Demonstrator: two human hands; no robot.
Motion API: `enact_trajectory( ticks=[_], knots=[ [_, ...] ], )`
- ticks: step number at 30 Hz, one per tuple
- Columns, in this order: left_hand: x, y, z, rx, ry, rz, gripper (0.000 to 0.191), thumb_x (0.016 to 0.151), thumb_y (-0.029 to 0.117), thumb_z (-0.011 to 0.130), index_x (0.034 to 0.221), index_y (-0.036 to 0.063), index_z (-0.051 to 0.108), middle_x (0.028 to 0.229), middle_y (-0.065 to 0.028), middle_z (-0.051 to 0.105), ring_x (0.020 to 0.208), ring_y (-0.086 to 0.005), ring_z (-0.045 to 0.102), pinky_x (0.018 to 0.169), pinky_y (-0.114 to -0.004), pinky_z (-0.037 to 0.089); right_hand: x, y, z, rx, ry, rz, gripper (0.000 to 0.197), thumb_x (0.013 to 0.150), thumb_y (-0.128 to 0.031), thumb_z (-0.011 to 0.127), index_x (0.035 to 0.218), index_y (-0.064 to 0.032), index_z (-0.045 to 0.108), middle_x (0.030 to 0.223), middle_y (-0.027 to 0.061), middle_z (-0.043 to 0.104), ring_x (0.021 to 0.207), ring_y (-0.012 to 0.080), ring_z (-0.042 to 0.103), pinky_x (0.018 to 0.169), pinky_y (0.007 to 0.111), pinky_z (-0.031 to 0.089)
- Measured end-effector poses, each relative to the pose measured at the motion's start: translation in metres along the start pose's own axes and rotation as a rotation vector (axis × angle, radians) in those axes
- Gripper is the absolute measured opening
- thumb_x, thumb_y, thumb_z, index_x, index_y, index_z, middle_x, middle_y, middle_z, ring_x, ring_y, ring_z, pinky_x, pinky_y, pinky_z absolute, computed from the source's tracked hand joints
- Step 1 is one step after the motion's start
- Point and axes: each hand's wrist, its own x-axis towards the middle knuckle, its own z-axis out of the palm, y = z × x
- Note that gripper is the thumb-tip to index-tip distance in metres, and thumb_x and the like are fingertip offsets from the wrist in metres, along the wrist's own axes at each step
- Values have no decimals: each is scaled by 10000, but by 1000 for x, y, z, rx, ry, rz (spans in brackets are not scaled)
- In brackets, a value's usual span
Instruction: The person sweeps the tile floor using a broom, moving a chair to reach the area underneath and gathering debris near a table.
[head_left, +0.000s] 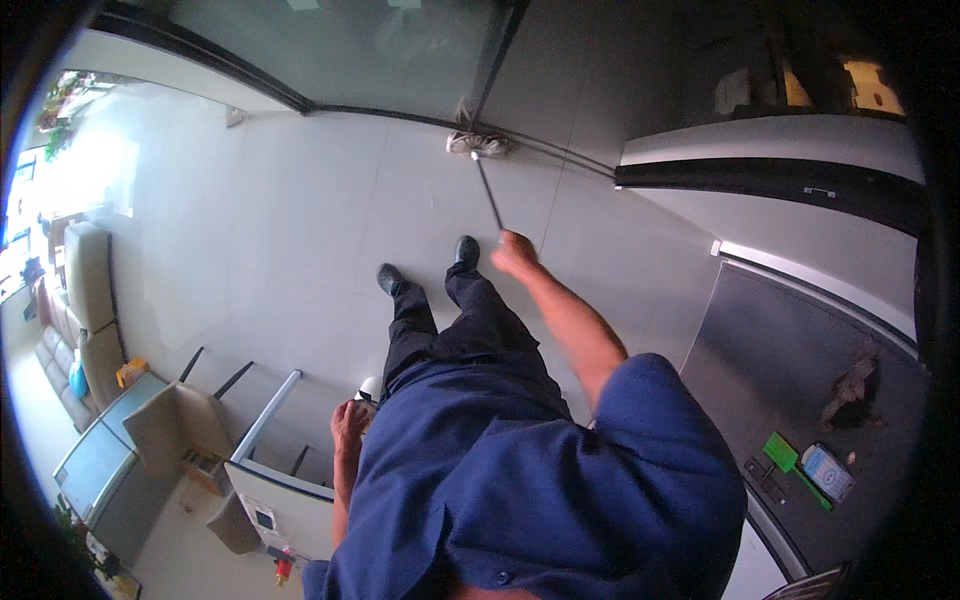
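Observation:
My right hand (516, 253) grips the dark pole (488, 189) of a mop. The grey-white fabric mop head (474, 144) lies flat on the floor, right against the track of the glass sliding door. My left hand (349, 426) hangs low beside my left hip with its fingers curled. A white and beige thing (369, 390) is next to it, partly hidden by my shirt; I cannot tell what it is or whether the hand holds it.
Dark glass sliding panels (390, 60) stand ahead. On the left are a white table (289, 510), a beige chair (176, 427) and a sofa (94, 277). A dark surface on the right (750, 337) bears a green flyswatter (781, 451) and a crumpled rag (851, 386).

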Motion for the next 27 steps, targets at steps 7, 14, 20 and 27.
enact_trajectory(
  ticks=[7, 14, 20, 27],
  knots=[
    [5, -28, -24, -66, 15, -49, 338, 863, 258, 555, 1083, 7, 503, 948, -100, 565, 812, -201, 590, 651, -305, 499, -30, -35, 13, -15, 23, -48, 339, 705, -135, 516, 1022, -32, 579, 972, 192, 622, 928, 358, 590, 827, 416, 466],
    [18, -18, -8, -198, 0, -39, 319, 858, 238, 559, 1073, 8, 513, 957, -106, 559, 814, -200, 592, 659, -299, 499, -49, 5, -10, 97, 68, -63, 377, 693, -107, 514, 1064, -81, 574, 961, 203, 610, 890, 367, 585, 774, 420, 468],
    [20, -27, -17, -245, -60, -31, 316, 859, 231, 563, 1077, 9, 507, 944, -99, 562, 819, -185, 581, 673, -281, 499, 5, -40, 40, 3, -27, -34, 338, 707, -152, 512, 998, 13, 565, 966, 242, 604, 913, 377, 588, 806, 428, 465],
    [16, -44, -24, -313, -2, -78, 303, 868, 238, 553, 1053, 5, 501, 888, -81, 566, 751, -162, 579, 653, -266, 505, -38, -26, -7, 565, -261, 3, 66, 717, -44, 518, 782, -37, 508, 548, 11, 448, 383, 94, 404, 340, 252, 313]
  ],
)
